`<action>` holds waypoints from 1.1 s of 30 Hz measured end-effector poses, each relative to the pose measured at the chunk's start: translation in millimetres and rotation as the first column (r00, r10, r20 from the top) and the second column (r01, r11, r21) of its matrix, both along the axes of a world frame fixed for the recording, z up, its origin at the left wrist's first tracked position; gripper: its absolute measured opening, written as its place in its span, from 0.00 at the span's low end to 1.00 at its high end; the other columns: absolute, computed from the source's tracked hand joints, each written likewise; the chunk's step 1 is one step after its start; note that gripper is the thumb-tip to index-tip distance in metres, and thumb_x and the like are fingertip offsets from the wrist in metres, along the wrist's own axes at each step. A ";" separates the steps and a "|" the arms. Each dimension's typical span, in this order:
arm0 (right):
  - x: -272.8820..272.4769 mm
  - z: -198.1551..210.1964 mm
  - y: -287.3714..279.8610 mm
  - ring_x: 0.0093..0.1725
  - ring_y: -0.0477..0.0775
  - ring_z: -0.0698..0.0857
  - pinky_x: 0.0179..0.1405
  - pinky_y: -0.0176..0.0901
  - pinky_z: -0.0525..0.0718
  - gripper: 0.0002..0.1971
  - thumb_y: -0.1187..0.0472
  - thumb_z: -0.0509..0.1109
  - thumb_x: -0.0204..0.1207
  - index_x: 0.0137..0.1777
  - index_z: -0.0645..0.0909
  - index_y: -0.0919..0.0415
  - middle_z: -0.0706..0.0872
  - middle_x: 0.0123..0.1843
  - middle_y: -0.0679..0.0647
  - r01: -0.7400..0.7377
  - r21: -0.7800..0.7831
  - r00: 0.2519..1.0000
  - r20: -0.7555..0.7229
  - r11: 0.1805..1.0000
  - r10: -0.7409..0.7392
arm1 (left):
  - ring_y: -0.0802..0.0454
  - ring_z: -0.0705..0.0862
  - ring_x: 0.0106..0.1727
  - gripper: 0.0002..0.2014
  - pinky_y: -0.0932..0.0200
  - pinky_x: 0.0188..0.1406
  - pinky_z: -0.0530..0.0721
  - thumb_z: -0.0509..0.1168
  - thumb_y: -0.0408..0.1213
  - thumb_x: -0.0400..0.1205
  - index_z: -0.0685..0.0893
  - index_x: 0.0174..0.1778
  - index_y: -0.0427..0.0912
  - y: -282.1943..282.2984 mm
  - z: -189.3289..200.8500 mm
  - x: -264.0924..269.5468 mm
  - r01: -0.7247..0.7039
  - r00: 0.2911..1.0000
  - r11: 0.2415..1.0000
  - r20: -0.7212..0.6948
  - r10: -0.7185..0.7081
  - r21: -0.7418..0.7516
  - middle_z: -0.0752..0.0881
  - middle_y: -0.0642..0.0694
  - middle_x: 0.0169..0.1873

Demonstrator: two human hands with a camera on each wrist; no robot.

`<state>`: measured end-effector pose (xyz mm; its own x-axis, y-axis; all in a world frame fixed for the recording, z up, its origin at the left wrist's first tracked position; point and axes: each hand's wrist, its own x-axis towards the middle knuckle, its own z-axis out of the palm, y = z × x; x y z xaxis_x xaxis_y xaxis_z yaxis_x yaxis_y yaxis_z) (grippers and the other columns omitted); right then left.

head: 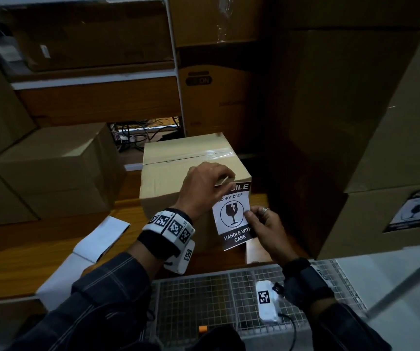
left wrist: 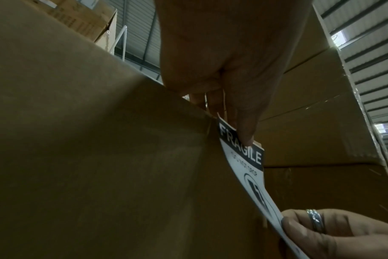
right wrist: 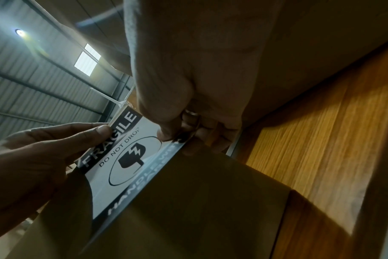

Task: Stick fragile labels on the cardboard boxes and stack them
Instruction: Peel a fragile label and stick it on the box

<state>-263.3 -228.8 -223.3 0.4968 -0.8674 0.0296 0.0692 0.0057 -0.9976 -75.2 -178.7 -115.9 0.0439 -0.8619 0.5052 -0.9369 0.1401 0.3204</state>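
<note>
Right hand [head: 264, 230] pinches label [head: 233, 219] bottom; left hand [head: 201, 191] pinches top against box [head: 168, 183].

Fragile label [left wrist: 244, 157] against the cardboard box [left wrist: 100, 157], left hand [left wrist: 228, 70] pinching its top, right hand [left wrist: 335, 233] its bottom.

Two hands [head: 205, 188] [head: 264, 231], two fragile labels [head: 233, 216] [head: 418, 210], one taped box [head: 178, 178], two paper sheets [head: 105, 236] [head: 59, 282].

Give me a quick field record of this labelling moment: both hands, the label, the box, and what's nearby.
left hand: pinches label's top edge at box's upper edge
right hand: pinches label's right edge, lower down
fragile label: upright, not yet pressed flat
cardboard box: taped shut, on wooden surface
nearby: labelled box at right
</note>
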 end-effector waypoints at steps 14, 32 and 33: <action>7.7 -22.0 8.5 0.46 0.50 0.94 0.43 0.41 0.90 0.16 0.66 0.78 0.77 0.62 0.83 0.67 0.93 0.52 0.60 0.203 0.283 0.965 0.105 0.937 -0.241 | 0.52 0.85 0.53 0.10 0.41 0.55 0.84 0.73 0.47 0.82 0.90 0.56 0.48 -1.4 -2.2 2.1 0.011 0.999 1.000 -0.030 -0.011 -0.005 0.91 0.52 0.51; 19.5 -29.6 -3.9 0.51 0.52 0.89 0.44 0.42 0.83 0.16 0.63 0.82 0.74 0.56 0.79 0.57 0.90 0.49 0.55 0.331 0.155 0.943 -0.016 0.931 -0.332 | 0.52 0.85 0.50 0.09 0.44 0.50 0.84 0.75 0.47 0.81 0.91 0.53 0.49 -4.8 -1.8 5.4 0.034 0.998 0.999 -0.060 -0.036 -0.031 0.91 0.52 0.47; 19.9 -30.0 -4.9 0.50 0.52 0.89 0.46 0.44 0.84 0.16 0.63 0.83 0.74 0.55 0.79 0.56 0.90 0.49 0.55 0.337 0.144 0.941 -0.019 0.930 -0.338 | 0.53 0.85 0.50 0.09 0.44 0.51 0.85 0.75 0.47 0.81 0.91 0.53 0.49 -5.1 -1.8 5.5 0.031 0.998 0.999 -0.062 -0.033 -0.031 0.91 0.52 0.47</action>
<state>-243.4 -233.7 -253.3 0.1739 -0.9792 -0.1048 0.0980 0.1232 -0.9875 -69.7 -183.7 -117.7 0.0494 -0.8476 0.5283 -0.9100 0.1799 0.3737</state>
